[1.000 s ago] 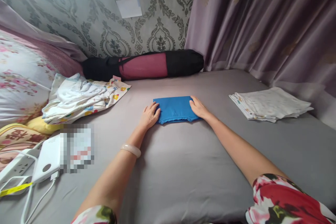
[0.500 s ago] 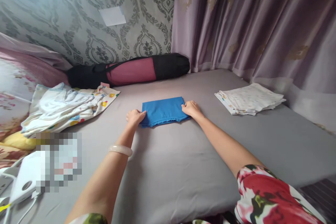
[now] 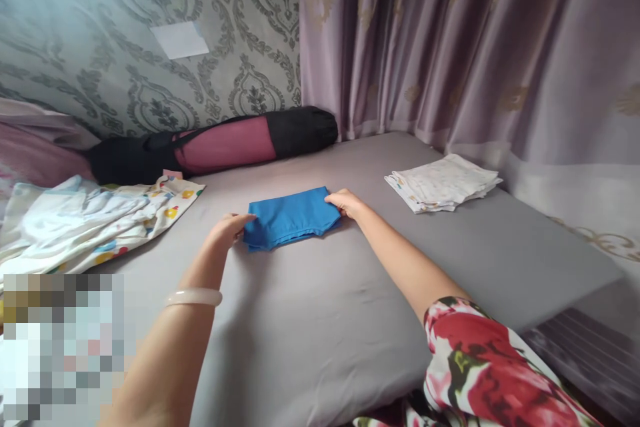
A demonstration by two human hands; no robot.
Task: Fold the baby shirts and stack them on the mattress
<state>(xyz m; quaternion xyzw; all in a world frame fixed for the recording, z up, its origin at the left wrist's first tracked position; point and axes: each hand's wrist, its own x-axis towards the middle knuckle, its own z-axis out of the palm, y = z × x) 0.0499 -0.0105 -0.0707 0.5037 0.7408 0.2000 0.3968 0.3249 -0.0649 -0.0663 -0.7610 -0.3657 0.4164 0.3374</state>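
Note:
A folded blue cloth garment (image 3: 293, 217) is held between my two hands over the grey bed sheet. My left hand (image 3: 233, 227) pinches its left edge, thumb on top and fingers underneath. At the opposite edge my right hand (image 3: 345, 202) grips the cloth in the same way. The garment's near side shows several layered, slightly uneven edges. A pale bangle (image 3: 194, 297) circles my left wrist.
A stack of folded white cloths (image 3: 445, 183) lies to the right. White patterned cloths (image 3: 100, 220) are heaped at the left. A long black and maroon bag (image 3: 225, 143) rests along the wall, beside purple curtains (image 3: 430, 47). A blurred patch hides the lower left.
The view has turned to the right, so the surroundings appear shifted left. Both hands keep their hold on the blue garment, which now looks slightly lifted and tilted.

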